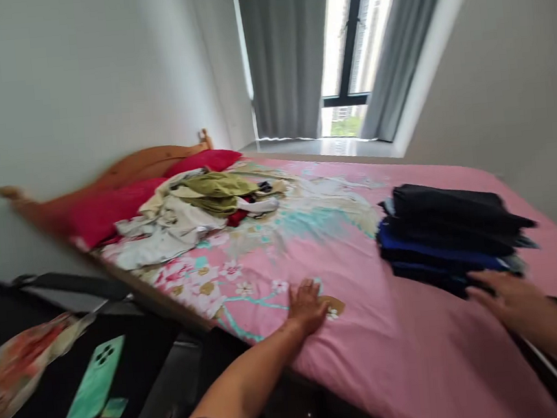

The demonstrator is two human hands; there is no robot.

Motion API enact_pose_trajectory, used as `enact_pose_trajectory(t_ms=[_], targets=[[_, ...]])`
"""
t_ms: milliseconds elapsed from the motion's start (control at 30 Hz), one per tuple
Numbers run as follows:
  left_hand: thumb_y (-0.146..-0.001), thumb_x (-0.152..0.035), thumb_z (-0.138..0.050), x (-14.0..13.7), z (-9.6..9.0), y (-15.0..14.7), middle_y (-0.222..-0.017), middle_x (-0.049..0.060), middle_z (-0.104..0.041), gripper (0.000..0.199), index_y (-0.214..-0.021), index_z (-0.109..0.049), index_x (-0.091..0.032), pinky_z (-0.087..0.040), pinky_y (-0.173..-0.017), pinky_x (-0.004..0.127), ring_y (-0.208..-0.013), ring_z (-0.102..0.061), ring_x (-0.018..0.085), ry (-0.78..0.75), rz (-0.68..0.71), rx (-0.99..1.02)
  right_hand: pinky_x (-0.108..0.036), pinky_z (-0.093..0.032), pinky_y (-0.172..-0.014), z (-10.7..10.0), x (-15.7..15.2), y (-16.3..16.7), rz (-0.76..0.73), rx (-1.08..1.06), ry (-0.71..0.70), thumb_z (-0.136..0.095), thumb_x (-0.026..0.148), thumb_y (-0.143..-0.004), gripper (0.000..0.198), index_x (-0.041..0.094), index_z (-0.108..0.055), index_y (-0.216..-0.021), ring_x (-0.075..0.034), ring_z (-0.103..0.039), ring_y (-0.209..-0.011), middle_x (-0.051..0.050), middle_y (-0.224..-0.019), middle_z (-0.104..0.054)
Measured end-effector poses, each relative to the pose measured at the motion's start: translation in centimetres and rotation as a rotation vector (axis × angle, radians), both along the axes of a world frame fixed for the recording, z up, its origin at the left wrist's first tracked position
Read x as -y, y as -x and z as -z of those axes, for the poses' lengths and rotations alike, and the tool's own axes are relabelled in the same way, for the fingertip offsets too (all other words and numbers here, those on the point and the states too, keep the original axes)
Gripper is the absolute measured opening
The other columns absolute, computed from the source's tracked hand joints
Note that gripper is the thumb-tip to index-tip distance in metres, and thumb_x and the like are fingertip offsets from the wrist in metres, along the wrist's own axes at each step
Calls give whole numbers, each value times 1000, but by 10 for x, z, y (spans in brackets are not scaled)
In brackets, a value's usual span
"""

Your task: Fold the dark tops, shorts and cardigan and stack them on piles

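My left hand (307, 307) lies flat on the pink flowered bedsheet (363, 344), fingers apart and nothing in it. On the right, my right hand (508, 299) is raised beside a stack of folded dark clothes (449, 233), mostly black and blue. Its thumb and fingers are spread, and it appears to hold nothing; whether a fingertip touches the stack I cannot tell. More dark and striped cloth (556, 370) shows beneath my right forearm, partly hidden by it. Farther off on the bed is a loose heap of white and olive clothes (186, 210).
Red pillows (117, 210) lean near the wooden headboard (133, 162). At lower left, a green phone (96, 381), a small card-like item (114, 408) and a patterned plastic bag (26, 364) rest on a black surface. Grey curtains (289, 52) flank the window.
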State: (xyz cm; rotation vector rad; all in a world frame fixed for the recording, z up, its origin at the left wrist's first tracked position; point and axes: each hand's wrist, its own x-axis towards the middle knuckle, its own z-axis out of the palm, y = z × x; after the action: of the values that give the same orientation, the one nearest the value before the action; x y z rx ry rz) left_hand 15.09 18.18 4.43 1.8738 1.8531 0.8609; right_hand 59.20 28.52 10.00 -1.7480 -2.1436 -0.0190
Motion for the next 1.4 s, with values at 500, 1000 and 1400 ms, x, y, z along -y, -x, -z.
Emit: enact_pose_trajectory(t_ms=[500, 1000, 1400], targets=[[-88, -44, -43, -5, 28, 35, -111, 11, -62, 37, -106, -57, -15, -42, -97, 33, -106, -57, 19, -162, -458, 1100, -50, -14, -109, 124, 69, 412, -153, 237, 70, -32, 31, -88, 50, 25, -44, -136, -22, -24, -136, -3, -148, -31], [-73, -9, -54, 6, -37, 411, -152, 14, -24, 66, -137, -38, -18, -9, -111, 53, -141, -14, 28, 50, -812, -548, -49, -17, -108, 114, 67, 418, -163, 27, -58, -26, 42, -85, 52, 22, -52, -125, -23, -39, -128, -8, -135, -49], [-88, -28, -39, 10, -33, 292, -107, 11, -67, 34, -115, -57, -17, -41, -86, 30, -100, -61, 22, 369, -579, -343, -48, -15, -109, 109, 69, 423, -111, 30, -18, -27, 41, -84, 52, 22, -52, -125, -23, -36, -128, -7, -136, -47]])
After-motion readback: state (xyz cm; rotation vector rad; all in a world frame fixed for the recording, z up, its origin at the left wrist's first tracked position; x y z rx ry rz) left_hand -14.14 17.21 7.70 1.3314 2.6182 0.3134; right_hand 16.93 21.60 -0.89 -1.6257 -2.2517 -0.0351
